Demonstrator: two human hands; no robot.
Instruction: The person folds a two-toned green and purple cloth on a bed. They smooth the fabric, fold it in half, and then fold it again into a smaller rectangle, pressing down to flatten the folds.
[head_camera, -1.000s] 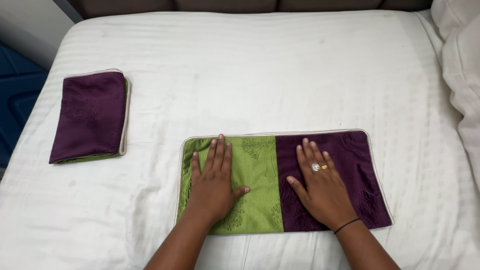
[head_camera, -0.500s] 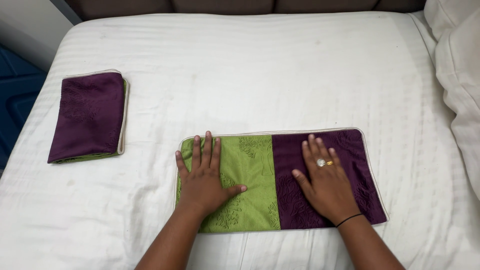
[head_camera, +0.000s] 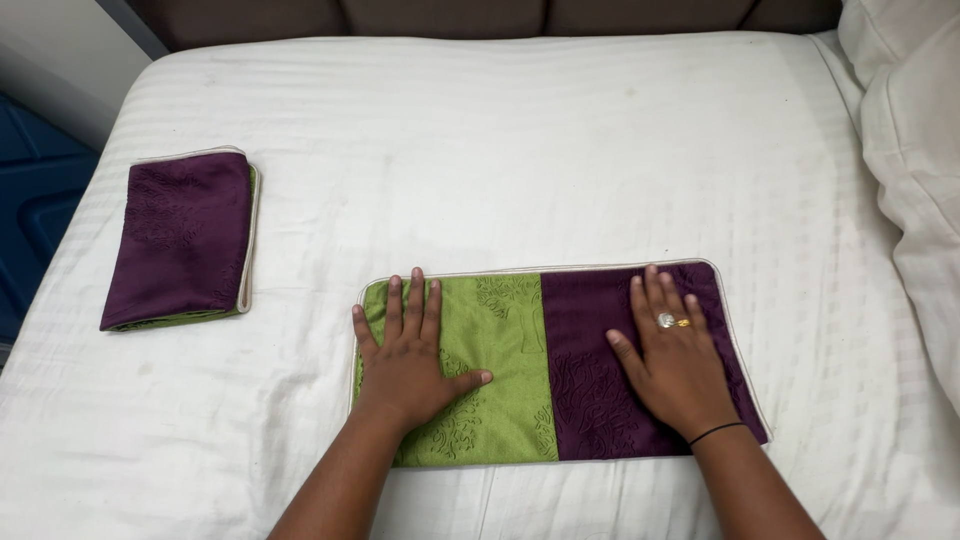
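Hands flat on cloth, fingers spread, neither grip closed on anything. Left hand (head_camera: 410, 360) presses the green half of the green-and-purple cloth (head_camera: 555, 360); right hand (head_camera: 672, 362) presses the purple half. Cloth lies flat near the front edge of the bed (head_camera: 560, 150), long side across, pale piping all round.

Judgement on the step: smoothing works best with palms kept flat and even pressure sliding outward from the colour seam toward the short edges, so creases leave at the ends instead of bunching. Corners should sit square before any fold.

Count:
- cloths: two. One spread under the hands; one folded cloth (head_camera: 182, 240), purple side up, well apart at the left of the bed.
- pillows: one white pillow (head_camera: 915, 150) at the right edge.
- ring and thin black wristband on the right hand: one each.
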